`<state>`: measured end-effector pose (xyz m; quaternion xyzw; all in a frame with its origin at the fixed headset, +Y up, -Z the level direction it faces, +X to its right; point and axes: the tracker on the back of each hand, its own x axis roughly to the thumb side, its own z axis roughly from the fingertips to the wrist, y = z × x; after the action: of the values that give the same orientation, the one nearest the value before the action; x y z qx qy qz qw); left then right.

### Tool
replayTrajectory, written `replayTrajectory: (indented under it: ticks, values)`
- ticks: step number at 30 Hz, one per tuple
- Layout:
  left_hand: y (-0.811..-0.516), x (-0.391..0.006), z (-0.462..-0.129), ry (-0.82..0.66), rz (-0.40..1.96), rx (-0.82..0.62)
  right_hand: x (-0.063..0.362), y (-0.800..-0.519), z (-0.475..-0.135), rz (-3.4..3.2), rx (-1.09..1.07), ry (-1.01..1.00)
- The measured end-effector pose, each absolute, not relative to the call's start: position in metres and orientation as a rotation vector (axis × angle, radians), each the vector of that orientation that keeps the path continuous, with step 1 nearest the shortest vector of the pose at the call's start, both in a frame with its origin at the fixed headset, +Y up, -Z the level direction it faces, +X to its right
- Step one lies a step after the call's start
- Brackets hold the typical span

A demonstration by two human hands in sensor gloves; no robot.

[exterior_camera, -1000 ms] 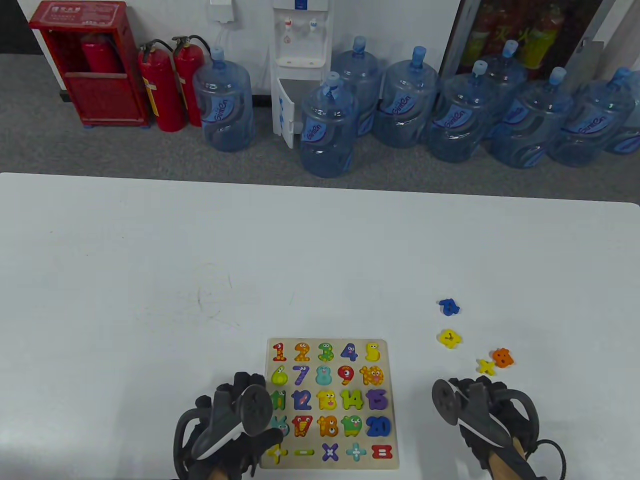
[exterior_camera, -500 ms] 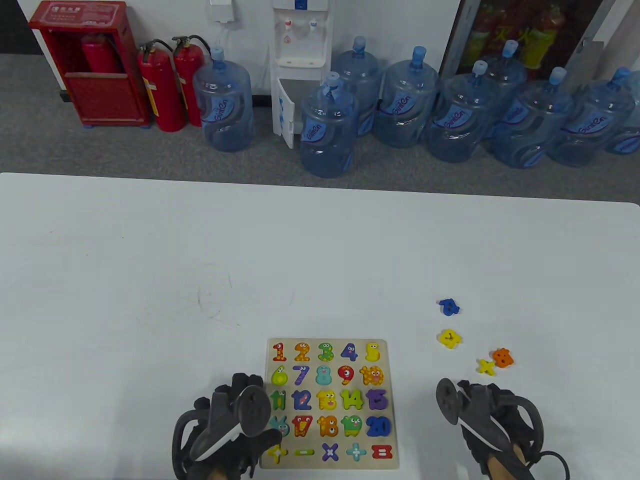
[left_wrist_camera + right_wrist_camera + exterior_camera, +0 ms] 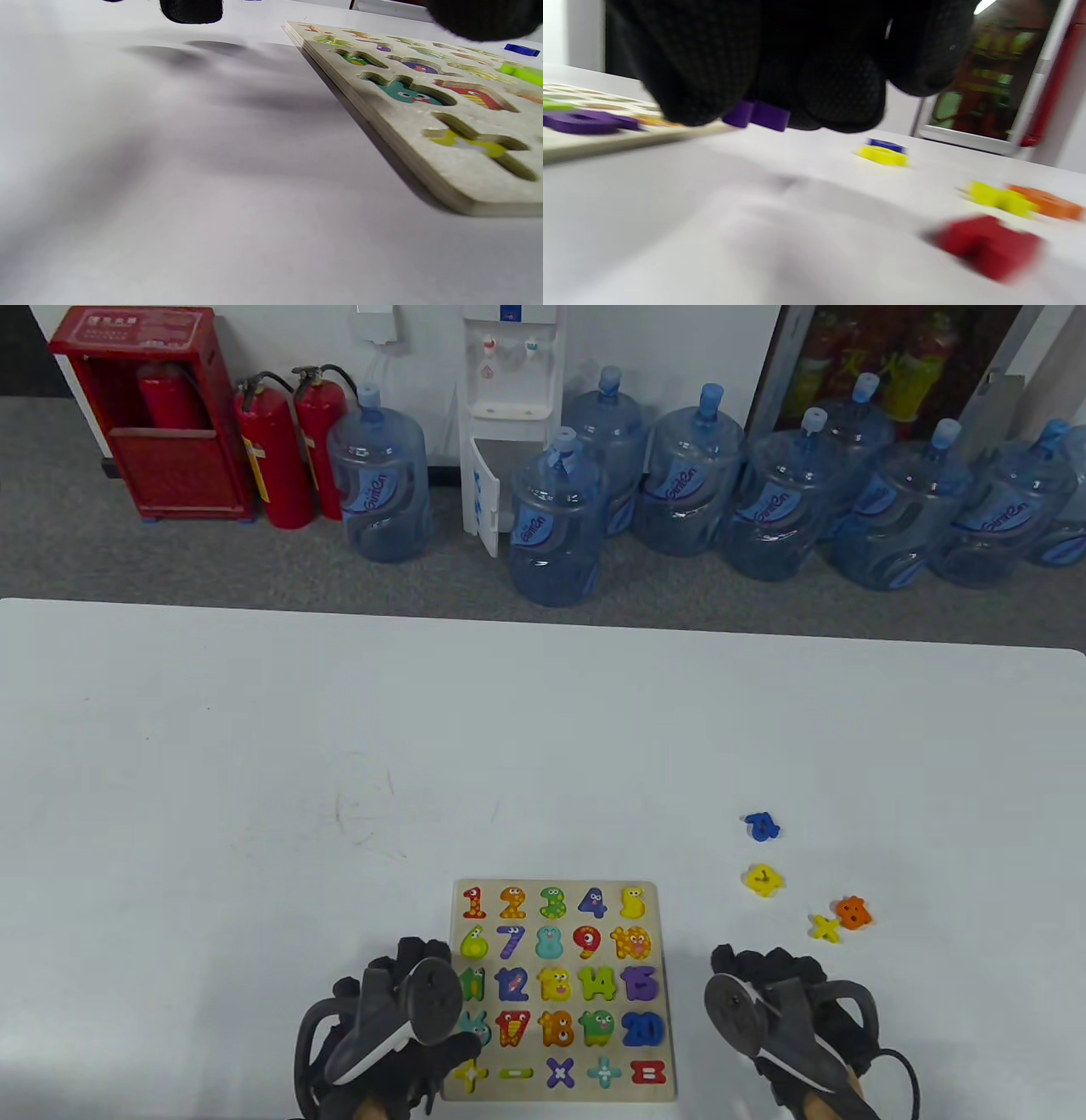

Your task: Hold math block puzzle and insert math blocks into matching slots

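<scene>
The left hand [image 3: 386, 1027] rests on the near-left corner of the puzzle board [image 3: 653, 967], apparently to steady it, though how its fingers lie I cannot tell. Just right of the board, the right hand [image 3: 785, 1022] pinches a purple block [image 3: 757, 115] in curled fingers, likely bound for a slot; loose blocks [image 3: 836, 920] wait farther right.

White table [image 3: 254, 712] up front, w/ faint scuff marks [image 3: 361, 806] on it. Behind: red extinguisher cabinet [image 3: 144, 415], 2 red fire extinguishers [image 3: 288, 445] next to it, white water dispenser [image 3: 509, 390], and a bunch of blue water jugs [image 3: 764, 500] on grey carpet
</scene>
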<state>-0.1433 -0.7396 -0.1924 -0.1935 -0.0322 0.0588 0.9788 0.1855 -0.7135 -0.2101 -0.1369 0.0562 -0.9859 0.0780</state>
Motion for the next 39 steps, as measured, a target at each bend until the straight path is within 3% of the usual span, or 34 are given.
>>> replayTrajectory:
  ticks: [6,11,17,22,39]
  values:
    - [-0.740,-0.142,-0.193,-0.069,0.118,-0.393,0.131,-0.705,-0.191,-2.866,-0.641,0.261]
    - [-0.740,-0.142,-0.193,-0.070,0.115,-0.398,0.089,-0.692,-0.179,-2.951,-0.920,0.188]
    - [-0.740,-0.142,-0.193,-0.071,0.118,-0.397,0.047,-0.714,-0.159,-2.763,-1.052,0.127]
    - [-0.739,-0.141,-0.193,-0.073,0.117,-0.403,0.036,-0.732,-0.152,-2.641,-1.053,0.112]
    - [-0.739,-0.141,-0.193,-0.075,0.119,-0.406,0.038,-0.732,-0.149,-2.678,-1.090,0.145]
